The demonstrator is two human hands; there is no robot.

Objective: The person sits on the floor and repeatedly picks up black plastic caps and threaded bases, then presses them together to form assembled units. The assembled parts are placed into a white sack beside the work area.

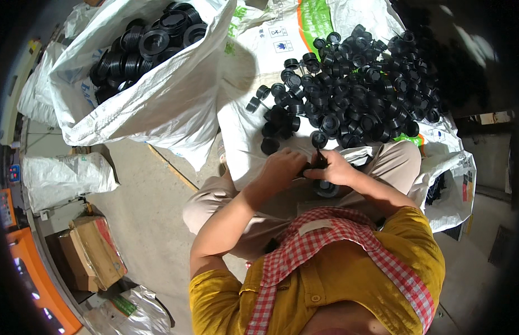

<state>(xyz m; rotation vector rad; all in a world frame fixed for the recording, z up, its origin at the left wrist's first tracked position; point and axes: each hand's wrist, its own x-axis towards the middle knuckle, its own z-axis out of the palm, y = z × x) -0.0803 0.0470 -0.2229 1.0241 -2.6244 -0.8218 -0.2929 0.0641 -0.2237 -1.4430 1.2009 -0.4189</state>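
My left hand (284,166) and my right hand (336,168) meet over my lap, fingers closed. Between them is a dark, thin plastic piece (320,161), largely covered by the fingers. A small round black cap (318,139) lies just beyond it; whether the two are joined I cannot tell. Under my right hand, at my lap, sits a larger black round cap (326,188). A big heap of small black plastic caps (349,92), some linked by thin stems, spreads over a white woven sack (243,139) in front of me.
At the far left an upright white sack (153,120) holds larger black ridged rings (153,44). Another white sack (449,190) with dark contents stands right of my knee. On the left are a folded sack (67,180), a cardboard box (97,251) and an orange machine (39,279).
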